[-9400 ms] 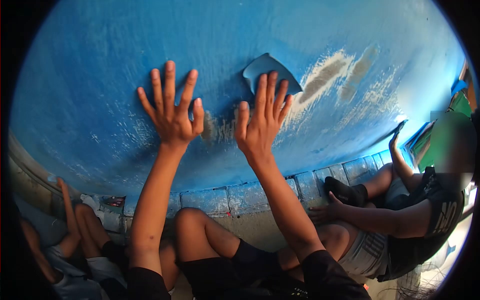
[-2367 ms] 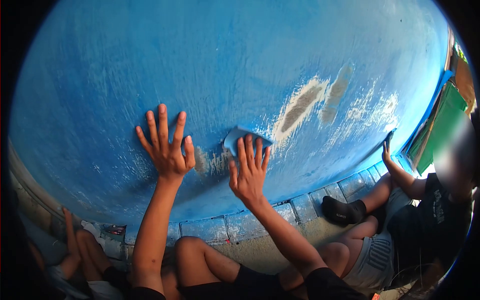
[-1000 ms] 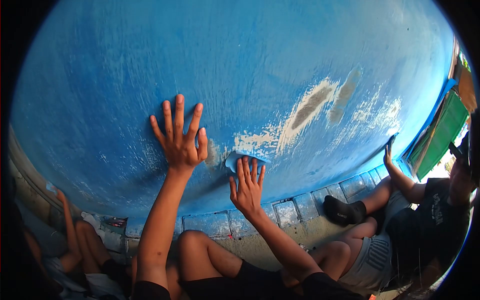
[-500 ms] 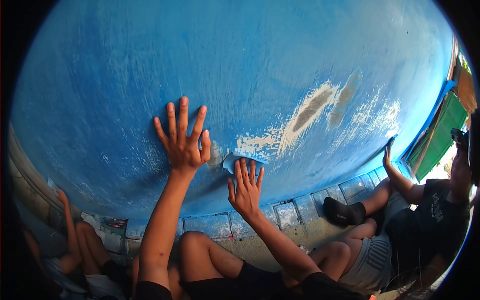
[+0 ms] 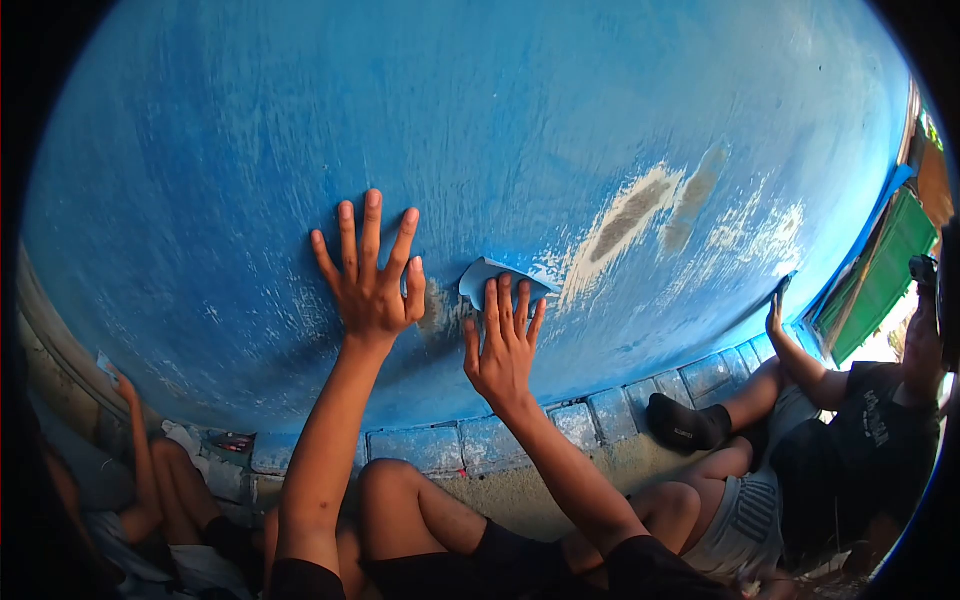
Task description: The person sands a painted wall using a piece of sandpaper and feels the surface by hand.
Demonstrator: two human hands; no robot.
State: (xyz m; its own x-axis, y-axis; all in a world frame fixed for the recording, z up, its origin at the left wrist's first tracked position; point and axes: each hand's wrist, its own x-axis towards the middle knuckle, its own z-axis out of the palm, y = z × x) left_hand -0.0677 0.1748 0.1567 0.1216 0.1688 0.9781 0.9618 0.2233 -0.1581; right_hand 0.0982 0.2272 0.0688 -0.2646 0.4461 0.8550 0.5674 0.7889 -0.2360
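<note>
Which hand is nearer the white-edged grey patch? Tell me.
Right. The right hand, pressing the blue sheet against the wall, is below and left of the patch; the left hand is farther left.

The wall (image 5: pixel 260 130) filling the frame's upper part wears streaky blue paint, mostly matt, with a faint sheen toward the right. Right of centre the finish breaks into rough, chalky white scrapes (image 5: pixel 760 235) around bare grey patches (image 5: pixel 630 220) (they look like cement). The blue sheet (image 5: pixel 483 281) at centre is thin, matt and paper-like. Along the wall's foot, the blocks (image 5: pixel 430 450) look coarse, their blue coating worn. At lower right, the black sock (image 5: pixel 688 424) is soft knitted cloth.
</note>
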